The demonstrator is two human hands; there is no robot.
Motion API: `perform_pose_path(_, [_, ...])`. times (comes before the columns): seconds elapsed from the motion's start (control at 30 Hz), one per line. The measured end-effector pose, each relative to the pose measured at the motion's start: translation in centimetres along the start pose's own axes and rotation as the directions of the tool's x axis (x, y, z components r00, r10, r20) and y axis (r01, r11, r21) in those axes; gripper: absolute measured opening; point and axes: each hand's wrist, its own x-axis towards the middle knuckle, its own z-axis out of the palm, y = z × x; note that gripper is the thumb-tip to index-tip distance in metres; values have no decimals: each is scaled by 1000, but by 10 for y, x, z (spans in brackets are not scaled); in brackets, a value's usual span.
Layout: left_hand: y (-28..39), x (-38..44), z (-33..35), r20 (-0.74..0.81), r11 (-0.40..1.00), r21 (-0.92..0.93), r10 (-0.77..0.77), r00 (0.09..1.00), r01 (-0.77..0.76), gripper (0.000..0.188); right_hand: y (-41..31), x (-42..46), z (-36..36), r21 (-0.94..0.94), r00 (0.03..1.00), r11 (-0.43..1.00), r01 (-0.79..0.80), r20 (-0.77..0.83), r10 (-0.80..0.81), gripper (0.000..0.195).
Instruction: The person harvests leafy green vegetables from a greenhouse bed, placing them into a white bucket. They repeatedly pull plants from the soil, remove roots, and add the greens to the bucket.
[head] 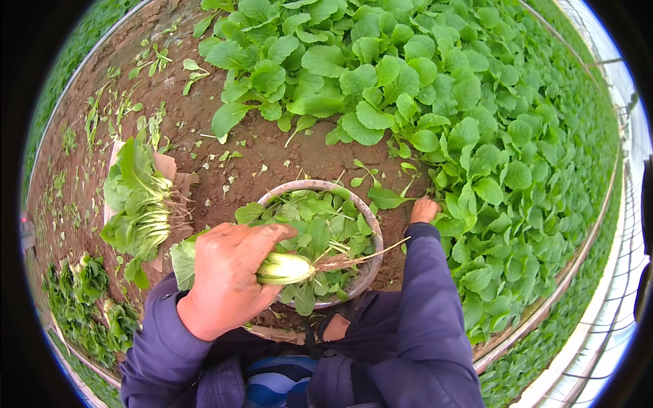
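My left hand is closed around a leafy green plant with a pale stalk, its thin roots pointing right. It is held above a round tub that contains loose green leaves. My right hand reaches down to the soil at the edge of the standing leafy greens. Its fingers are partly hidden among the leaves, so whether they grip a stem is unclear. One loose leaf lies just left of that hand.
To the left, a row of uprooted greens lies on cardboard, roots facing right. More heaped greens sit at the lower left. Scattered leaf scraps dot the brown soil. A greenhouse wall curves along the right.
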Motion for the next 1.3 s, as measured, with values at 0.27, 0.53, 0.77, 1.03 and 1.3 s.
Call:
perform_pose_path(0.27, [3, -6, -1, -50, 1000, 11, 28, 998, -27, 32, 13, -40, -66, 478, 951, 875, -83, -225, 213, 17])
perform_pose_path(0.53, [-2, -6, 0, -118, 1000, 22, -11, 993, 14, 32, 8, -86, -150, 894, 916, 441, 79, -240, 322, 34])
perform_pose_path(0.77, [-15, -10, 8, -206, 998, -38, -66, 976, 59, 29, 41, -185, -252, 784, 634, 294, 547, -617, 465, 24])
perform_pose_path(1.03, [-20, -16, 22, 86, 840, -538, -25, 996, 68, 81, 43, -276, -307, 595, 807, -564, 573, -530, 261, 15])
perform_pose_path(1.3, [-27, -16, 23, 274, 695, -684, -37, 961, 221, 54, 66, -304, -304, 452, 886, -878, 158, -457, -76, 30])
